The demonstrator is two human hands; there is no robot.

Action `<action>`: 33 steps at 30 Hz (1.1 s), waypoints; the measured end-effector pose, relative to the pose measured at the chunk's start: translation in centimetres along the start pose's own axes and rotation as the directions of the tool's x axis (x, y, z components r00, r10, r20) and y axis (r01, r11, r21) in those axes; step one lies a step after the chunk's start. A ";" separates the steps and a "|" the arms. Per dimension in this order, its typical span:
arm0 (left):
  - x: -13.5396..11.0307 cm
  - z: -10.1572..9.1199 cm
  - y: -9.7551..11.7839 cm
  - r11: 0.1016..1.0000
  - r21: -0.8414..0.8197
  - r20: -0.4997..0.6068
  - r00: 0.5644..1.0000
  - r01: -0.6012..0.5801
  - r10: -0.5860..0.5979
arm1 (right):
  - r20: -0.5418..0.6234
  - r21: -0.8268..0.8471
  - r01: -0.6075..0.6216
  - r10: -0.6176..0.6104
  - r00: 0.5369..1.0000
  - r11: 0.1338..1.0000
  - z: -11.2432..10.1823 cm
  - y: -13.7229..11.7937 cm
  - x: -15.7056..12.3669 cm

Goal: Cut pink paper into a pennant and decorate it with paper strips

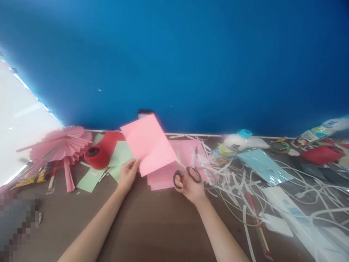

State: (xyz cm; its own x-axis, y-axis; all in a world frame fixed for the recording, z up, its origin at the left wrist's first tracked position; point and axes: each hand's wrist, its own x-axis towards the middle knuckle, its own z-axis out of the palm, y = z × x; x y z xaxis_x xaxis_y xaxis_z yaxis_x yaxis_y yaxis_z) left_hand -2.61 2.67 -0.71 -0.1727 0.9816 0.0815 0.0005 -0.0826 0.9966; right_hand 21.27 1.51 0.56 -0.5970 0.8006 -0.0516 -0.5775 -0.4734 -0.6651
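Note:
My left hand [127,174] pinches the lower left edge of a pink paper sheet [148,143] and holds it raised and tilted above the brown table [152,225]. My right hand [191,186] has its fingers through the black handles of a pair of scissors [187,174], whose blades meet the sheet's lower right edge. More pink sheets [163,178] lie flat on the table under the raised one.
A red roll [99,153], green paper [94,178] and a folded pink paper fan [61,145] lie at the left. At the right are a tangle of white paper strips [237,182], a light blue packet [263,165], a glue bottle [237,141] and tape rolls [279,146]. A blue wall [191,62] stands behind.

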 end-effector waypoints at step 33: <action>0.0 0.1 -0.2 0.997 -0.070 0.017 0.999 0.036 -0.035 | -0.027 -0.022 0.027 -0.028 0.999 0.999 0.2 -0.1 -0.1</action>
State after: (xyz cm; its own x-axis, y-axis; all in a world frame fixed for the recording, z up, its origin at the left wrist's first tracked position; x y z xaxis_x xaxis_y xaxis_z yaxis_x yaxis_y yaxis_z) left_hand -2.52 2.70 -0.90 -0.1559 0.9866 0.0472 -0.0745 -0.0594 0.9954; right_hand 21.29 1.39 0.84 -0.5658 0.8228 -0.0530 -0.5808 -0.4433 -0.6827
